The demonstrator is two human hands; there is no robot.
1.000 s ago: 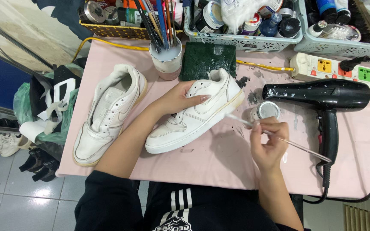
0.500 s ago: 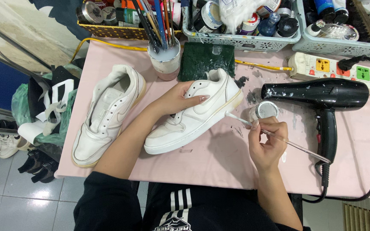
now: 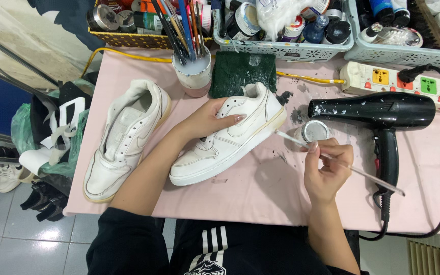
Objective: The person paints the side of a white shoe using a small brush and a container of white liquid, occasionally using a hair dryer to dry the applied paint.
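Observation:
A white sneaker (image 3: pixel 240 133) lies on its side on the pink table (image 3: pixel 260 196), sole edge facing right. My left hand (image 3: pixel 211 118) rests on its upper and steadies it. My right hand (image 3: pixel 326 169) grips a thin paintbrush (image 3: pixel 365 174), and the brush tip (image 3: pixel 277 132) touches the sneaker's yellowed sole edge near the heel. A small open paint jar (image 3: pixel 315 131) stands just behind the brush. A second white sneaker (image 3: pixel 124 137) lies to the left, untouched.
A black hair dryer (image 3: pixel 380 114) lies at right, its cord looping to a power strip (image 3: pixel 398 79). A cup of brushes (image 3: pixel 193 71), a green sponge (image 3: pixel 244 72) and baskets of paint bottles (image 3: pixel 286 25) line the back. Shoes and bags sit left on the floor.
My right hand has shifted slightly, bringing the brush tip closer along the sneaker's sole edge. My left hand and both sneakers stay where they were.

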